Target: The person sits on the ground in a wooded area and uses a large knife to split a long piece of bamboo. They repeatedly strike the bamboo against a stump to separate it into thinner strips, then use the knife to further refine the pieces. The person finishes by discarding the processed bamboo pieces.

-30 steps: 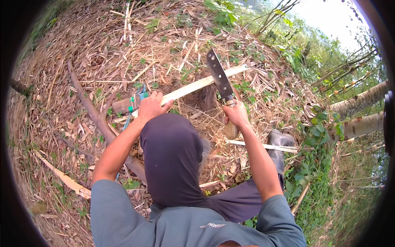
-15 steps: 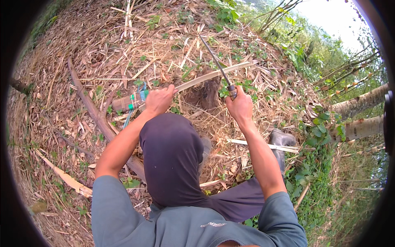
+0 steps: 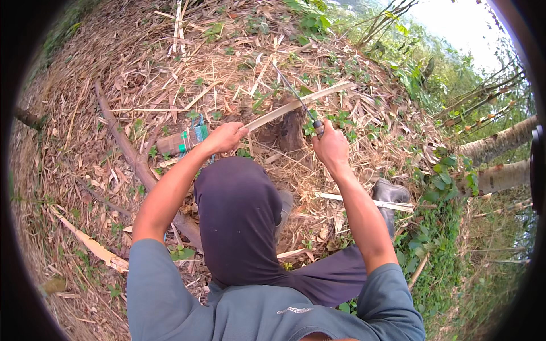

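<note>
My left hand (image 3: 226,138) is closed round the near end of a pale, flat split-bamboo strip (image 3: 272,116), which slants up to the right in front of my knee. In my right hand (image 3: 331,146) is the dark handle of a long, thin-bladed knife (image 3: 295,92). Its blade points forward and to the left, crossing the strip past the middle. Whether the edge touches the strip, I cannot tell. Beneath the strip stands a rough brown stump (image 3: 292,129).
Beside my left wrist lies a brown sheath-like piece (image 3: 172,144) with green and blue bindings. A bent branch (image 3: 126,139) runs along my left. Another pale strip (image 3: 364,202) lies by my boot (image 3: 390,192). Tree trunks (image 3: 500,177) lean at the right over dry leaves.
The knife's blade has tilted and its tip has come nearer to me. My left hand and the bamboo strip have shifted slightly to the right.
</note>
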`<state>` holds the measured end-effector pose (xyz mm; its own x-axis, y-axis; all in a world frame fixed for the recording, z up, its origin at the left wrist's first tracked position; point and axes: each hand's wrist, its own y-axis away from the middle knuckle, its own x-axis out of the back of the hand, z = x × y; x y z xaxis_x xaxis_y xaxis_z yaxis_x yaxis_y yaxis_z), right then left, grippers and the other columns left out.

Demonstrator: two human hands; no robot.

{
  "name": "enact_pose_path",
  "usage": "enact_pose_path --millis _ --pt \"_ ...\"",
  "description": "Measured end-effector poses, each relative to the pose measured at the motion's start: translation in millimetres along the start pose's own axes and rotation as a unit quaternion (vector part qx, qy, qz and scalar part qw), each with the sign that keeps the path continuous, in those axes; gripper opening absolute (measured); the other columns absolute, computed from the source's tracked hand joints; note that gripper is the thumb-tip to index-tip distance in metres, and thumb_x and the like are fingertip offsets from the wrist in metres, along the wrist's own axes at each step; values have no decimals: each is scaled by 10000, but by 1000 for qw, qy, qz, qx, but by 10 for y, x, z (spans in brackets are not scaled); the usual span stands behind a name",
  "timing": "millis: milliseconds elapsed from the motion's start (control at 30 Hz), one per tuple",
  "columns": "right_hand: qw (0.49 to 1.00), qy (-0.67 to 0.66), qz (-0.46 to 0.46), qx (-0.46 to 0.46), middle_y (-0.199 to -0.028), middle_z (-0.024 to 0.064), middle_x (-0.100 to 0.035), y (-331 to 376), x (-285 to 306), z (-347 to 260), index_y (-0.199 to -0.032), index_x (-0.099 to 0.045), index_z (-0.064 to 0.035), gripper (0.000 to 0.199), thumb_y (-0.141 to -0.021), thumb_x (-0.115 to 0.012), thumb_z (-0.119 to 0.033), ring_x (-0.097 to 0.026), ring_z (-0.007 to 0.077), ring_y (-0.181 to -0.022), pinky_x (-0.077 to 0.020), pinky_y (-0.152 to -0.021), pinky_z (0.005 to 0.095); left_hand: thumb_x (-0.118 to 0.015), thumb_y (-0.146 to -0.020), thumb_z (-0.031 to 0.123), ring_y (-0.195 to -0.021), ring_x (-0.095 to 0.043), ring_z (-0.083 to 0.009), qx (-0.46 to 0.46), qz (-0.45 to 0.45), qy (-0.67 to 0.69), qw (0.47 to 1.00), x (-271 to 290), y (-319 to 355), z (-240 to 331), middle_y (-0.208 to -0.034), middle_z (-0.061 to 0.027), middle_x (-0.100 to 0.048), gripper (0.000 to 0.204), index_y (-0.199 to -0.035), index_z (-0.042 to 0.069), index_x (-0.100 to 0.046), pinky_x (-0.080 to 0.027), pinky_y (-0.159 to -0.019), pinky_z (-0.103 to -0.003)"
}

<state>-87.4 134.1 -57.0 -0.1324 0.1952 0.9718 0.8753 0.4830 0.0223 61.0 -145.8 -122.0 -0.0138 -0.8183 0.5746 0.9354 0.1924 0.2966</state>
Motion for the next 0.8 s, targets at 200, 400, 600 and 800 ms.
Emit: enact_pose_path --millis 200,400,600,800 --pt "999 -14 33 7 -842 270 -699 14 -64 27 -1320 -572 -41 529 -857 -711 -255 -706 441 -844 -555 -804 543 -494 -1053 390 -864 -676 -478 12 64 -114 991 -62 56 112 -849 -278 -693 451 -964 -8 -686 -503 -800 -564" --pt "998 17 51 31 -838 258 -697 -81 21 19 -1100 -617 -23 354 -848 -710 -254 -705 442 -824 -559 -792 539 -485 -1052 432 -874 -660 -481 20 92 -110 989 -211 130 142 -841 -258 -690 467 -967 21 -691 -487 -792 -575" --pt "995 -81 14 62 -697 157 -662 -257 606 -435 -964 -613 -39 213 -856 -676 -212 -679 370 -672 -554 -735 499 -514 -1048 351 -936 -671 -484 36 91 -93 991 -182 203 227 -907 -282 -701 397 -1045 13 -721 -497 -828 -580" --pt "804 -381 333 312 -573 6 -570 -221 1571 -1296 -880 -591 -39 161 -807 -721 -100 -565 81 -506 -455 -507 281 -515 -1047 383 -927 -674 -474 33 75 -79 993 -137 236 198 -907 -276 -702 421 -1013 13 -714 -510 -816 -562"
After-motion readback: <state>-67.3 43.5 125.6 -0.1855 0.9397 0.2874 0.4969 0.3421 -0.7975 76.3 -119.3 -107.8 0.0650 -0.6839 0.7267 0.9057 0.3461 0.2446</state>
